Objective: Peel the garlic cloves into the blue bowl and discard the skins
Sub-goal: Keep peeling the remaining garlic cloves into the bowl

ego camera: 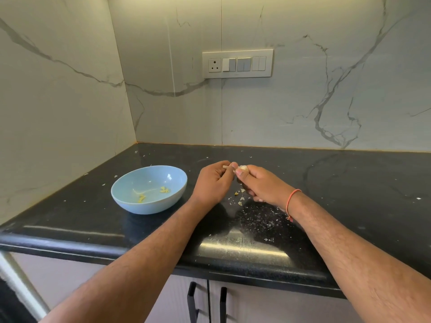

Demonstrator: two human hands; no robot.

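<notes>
Peeling garlic clove [242,168]: being pinched by right hand [258,184], skin being pulled by curled left hand [213,183]; blue bowl [149,190] at 9 o'clock; clove best kept clamped firmly.

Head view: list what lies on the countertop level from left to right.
Blue bowl → left hand → garlic clove pinched between both hands' fingers → right hand → orange wrist thread.

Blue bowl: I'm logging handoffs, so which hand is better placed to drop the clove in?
Probably left: the left hand is beside the blue bowl; the right hand, gripping the garlic, is farther.
</notes>
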